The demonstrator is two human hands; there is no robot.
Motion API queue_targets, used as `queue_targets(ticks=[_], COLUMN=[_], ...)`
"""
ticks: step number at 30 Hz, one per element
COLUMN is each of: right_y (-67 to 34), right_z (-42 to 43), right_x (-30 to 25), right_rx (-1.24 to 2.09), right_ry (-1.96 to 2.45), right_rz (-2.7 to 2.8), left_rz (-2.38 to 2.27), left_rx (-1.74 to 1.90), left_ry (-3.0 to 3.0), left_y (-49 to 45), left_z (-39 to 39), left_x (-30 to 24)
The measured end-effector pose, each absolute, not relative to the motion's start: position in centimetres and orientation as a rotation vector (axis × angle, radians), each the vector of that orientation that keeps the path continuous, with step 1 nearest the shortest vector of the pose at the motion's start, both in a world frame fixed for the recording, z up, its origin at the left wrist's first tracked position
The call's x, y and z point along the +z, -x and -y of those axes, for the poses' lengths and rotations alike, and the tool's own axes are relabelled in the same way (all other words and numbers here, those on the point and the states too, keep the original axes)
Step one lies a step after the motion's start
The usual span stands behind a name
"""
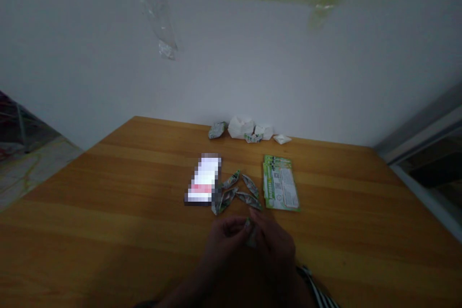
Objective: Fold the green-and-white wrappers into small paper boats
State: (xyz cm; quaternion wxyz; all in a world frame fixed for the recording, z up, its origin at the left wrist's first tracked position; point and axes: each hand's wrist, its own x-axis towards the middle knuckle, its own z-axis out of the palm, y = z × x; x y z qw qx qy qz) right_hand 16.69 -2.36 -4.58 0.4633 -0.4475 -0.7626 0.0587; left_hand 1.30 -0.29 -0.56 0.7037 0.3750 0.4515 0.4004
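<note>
Paper piece: small and printed, held just above the near part of the surface, in front of the folded shapes.
Left hand: fingers curled closed on the piece's left side.
Right hand: fingertips pinched on its right side, touching the left hand.
Fold in hand: likely goes best with the edges matched before the crease is pressed; dim light hides the detail.
Folded shapes: several in a loose fan just beyond the hands.
Around: phone to their left, leaflets to the right, white scraps by the wall.
</note>
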Motion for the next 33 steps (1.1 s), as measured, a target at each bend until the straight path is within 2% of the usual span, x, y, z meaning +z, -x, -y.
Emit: queue_targets(ticks=[8,15,18,27,33], right_y=[-16.8,-15.9,-16.0,-17.0,-15.3], right_z=[2.5,2.3,2.1,2.7,3.0], right_x=[-4.4,-3.0,-2.6,-3.0,-2.9], right_rx=[0.283,0.885,1.026,0.716,0.905], right_ry=[0.964,1.215,1.225,1.255,1.272], right_rz=[1.836,1.368,1.275,1.605,1.501], left_rz=[-1.015,-1.117,-1.092,-1.124,-1.213], left_rx=[0.919,1.004,1.027,1.074,1.126], left_ry=[-0.853,-1.07,-1.219,-1.453,-1.231], left_y=[-0.8,-0.4,-0.5,-0.4,-0.3], left_z=[0.5,0.3,0.6,1.4,0.7], left_x=[0.1,0.3,0.2,0.8,0.3])
